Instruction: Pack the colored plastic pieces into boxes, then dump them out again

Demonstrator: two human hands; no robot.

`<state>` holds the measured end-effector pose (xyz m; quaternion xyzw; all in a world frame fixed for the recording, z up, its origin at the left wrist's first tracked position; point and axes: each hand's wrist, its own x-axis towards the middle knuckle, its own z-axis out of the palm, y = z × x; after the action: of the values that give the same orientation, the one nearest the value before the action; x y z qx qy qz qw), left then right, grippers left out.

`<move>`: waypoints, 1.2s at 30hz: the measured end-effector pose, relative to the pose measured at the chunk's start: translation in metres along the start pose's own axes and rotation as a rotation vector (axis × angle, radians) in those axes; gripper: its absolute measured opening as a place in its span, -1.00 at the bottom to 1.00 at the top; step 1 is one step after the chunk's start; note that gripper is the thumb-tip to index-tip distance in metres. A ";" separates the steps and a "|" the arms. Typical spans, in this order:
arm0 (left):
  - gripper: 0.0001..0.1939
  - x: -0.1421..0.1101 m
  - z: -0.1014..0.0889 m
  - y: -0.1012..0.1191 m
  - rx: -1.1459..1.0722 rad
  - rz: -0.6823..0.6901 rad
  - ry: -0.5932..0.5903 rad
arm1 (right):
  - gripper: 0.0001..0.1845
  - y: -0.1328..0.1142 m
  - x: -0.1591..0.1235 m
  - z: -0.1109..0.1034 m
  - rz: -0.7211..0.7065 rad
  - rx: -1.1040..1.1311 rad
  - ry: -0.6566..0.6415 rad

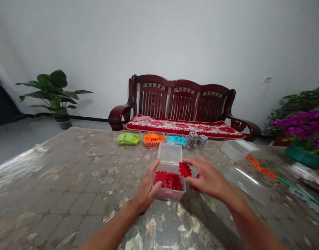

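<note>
Pinching a red interlocking plastic piece (185, 169) between thumb and fingertips, the right hand (207, 177) holds it at the right rim of a clear plastic box (170, 193). The grip is closed on this piece, which sits at the fingertips' inner end. A second red plastic piece (194, 184) lies partly hidden beneath the right hand, just beside the box; whether the hand touches it cannot be determined. The left hand (146, 187) is clasped around the box's left wall, with the thumb on the outer face near the front corner.

Inside the box, a stack of red plastic pieces (167, 180) lies flat. The box's transparent hinged lid (170, 153) stands open behind it.

All of these items rest on a marbled grey tabletop (71, 166). Farther along the table stands a row of three clear trays, holding lime-green pieces (128, 139), orange pieces (153, 139) and blue pieces (177, 140), followed by two grey stacks (193, 139). To the right lie a clear rectangular container (237, 150), a clear plastic cylinder (244, 182) and an orange chain of pieces (261, 167). Beyond the table stands a dark red wooden bench (182, 100) with a red floral cushion (185, 126).
</note>
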<state>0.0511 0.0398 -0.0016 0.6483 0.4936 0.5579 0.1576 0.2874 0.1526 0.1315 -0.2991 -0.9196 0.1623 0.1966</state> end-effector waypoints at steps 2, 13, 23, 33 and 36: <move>-0.36 0.000 0.000 0.001 0.003 0.002 0.000 | -0.43 -0.016 0.011 0.010 -0.092 -0.047 -0.074; -0.34 0.000 -0.001 0.002 0.006 -0.009 -0.001 | -0.63 0.006 0.004 0.017 -0.056 -0.124 0.016; -0.34 0.000 0.000 -0.001 -0.009 -0.027 0.000 | -0.36 0.086 -0.032 0.003 0.362 -0.119 -0.064; -0.33 -0.002 0.002 -0.003 -0.070 -0.055 0.004 | -0.40 0.080 -0.039 0.005 0.393 -0.252 -0.057; -0.31 -0.001 0.004 -0.004 -0.169 -0.084 0.021 | -0.37 0.063 -0.036 0.001 0.364 -0.214 0.020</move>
<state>0.0524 0.0418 -0.0068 0.6055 0.4730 0.5972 0.2301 0.3445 0.1790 0.0948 -0.4810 -0.8603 0.0938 0.1403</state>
